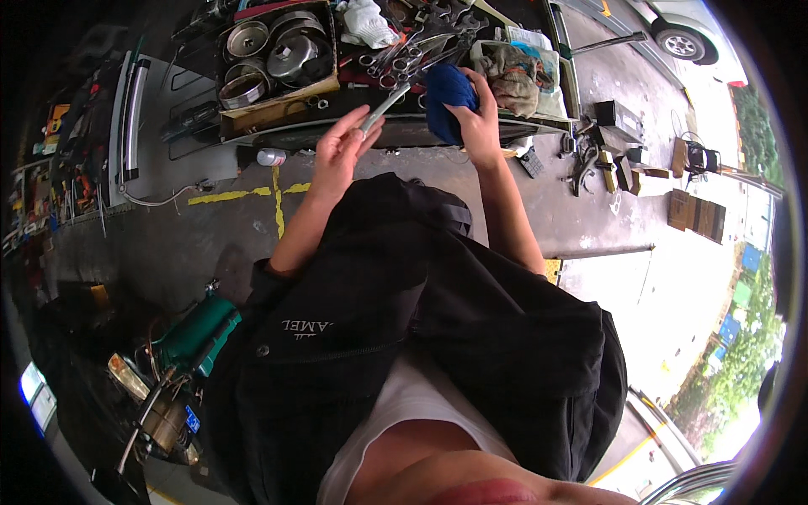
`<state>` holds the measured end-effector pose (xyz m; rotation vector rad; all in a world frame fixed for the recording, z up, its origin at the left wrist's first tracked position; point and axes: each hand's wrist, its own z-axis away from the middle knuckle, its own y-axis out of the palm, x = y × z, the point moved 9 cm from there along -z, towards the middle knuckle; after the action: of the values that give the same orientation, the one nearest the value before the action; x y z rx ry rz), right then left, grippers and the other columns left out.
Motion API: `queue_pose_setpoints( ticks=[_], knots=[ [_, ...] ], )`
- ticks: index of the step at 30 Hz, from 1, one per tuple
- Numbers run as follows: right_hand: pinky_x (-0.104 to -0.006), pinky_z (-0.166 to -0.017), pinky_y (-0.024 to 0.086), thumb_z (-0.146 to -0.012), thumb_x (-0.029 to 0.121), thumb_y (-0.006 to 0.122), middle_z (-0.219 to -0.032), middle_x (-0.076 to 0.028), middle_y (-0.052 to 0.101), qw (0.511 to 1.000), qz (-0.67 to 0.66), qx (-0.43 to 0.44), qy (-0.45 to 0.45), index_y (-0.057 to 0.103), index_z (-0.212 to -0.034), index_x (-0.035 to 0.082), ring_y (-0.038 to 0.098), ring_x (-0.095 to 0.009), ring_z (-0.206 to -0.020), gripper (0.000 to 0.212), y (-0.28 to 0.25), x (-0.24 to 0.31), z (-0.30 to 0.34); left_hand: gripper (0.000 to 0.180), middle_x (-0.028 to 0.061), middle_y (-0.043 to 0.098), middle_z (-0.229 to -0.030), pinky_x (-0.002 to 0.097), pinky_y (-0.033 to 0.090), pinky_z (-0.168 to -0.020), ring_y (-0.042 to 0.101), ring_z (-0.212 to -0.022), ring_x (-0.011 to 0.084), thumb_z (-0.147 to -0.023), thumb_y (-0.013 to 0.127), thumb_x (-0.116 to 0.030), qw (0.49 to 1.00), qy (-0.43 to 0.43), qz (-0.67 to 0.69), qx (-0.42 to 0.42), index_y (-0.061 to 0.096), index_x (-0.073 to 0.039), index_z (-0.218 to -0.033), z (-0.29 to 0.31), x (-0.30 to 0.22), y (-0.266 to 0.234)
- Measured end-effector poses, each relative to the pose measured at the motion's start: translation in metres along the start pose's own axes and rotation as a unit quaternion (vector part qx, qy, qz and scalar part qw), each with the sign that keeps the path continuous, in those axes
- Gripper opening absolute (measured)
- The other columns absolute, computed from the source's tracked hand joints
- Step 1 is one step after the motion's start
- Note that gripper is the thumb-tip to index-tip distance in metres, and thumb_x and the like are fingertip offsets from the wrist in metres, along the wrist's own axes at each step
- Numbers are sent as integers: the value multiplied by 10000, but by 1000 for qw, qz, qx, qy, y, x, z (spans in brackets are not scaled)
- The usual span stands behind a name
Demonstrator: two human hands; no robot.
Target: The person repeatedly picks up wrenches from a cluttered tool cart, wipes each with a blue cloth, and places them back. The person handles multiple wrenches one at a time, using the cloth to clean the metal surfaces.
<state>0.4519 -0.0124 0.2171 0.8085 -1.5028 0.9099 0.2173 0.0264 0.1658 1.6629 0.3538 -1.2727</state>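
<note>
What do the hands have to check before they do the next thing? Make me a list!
1. Left hand has hold of the slim grey tool: ok, it sits in the fingers.
2. Right hand has hold of the blue cloth: ok, fingers and thumb are around it.
3. Tool and cloth touching: not ok, a gap shows between them.
4. Hands gloved: not ok, both are bare; a white glove lies beyond them.
5. Metal tools neatly sorted: not ok, they lie in a jumble.
6. Grey tool clean: cannot tell, it looks too small.
</note>
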Motion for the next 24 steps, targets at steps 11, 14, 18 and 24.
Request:
queue_pose_setpoints(
  ticks=[11,14,18,24],
  knots=[
    [-372,-1064,475,-796,137,782,-1503,-178,498,862,-406,283,111,314,-1564,31,582,-280,-1277,906,66,16,43,329,136,639,-1245,412,496,-1102,635,-1164,225,-1052,443,-4,972,-108,180,103,523,57,-1366,1,28,16],
    [-370,-1012,500,-798,67,727,-1338,-163,610,920,-282,263,75,457,-1403,7,631,-279,-1189,665,63,7,40,301,73,664,-1164,332,490,-1044,629,-1118,158,-1030,475,-8,992,-122,-9,33,572,28,-1313,0,31,3],
    [-391,-968,523,-735,21,664,-1220,-170,655,963,58,250,-85,582,-1260,6,650,-333,-1135,532,61,34,40,267,56,672,-1148,288,465,-999,624,-1108,148,-1010,506,-32,996,-6,-87,-2,613,6,-1252,0,11,4],
    [-414,-960,518,-668,2,662,-1233,-165,627,938,216,207,-177,578,-1388,103,633,-393,-1098,732,67,85,59,187,26,655,-1061,266,462,-874,593,-965,105,-980,576,-94,995,9,-81,-58,628,-11,-1138,3,-29,3]
  ],
)
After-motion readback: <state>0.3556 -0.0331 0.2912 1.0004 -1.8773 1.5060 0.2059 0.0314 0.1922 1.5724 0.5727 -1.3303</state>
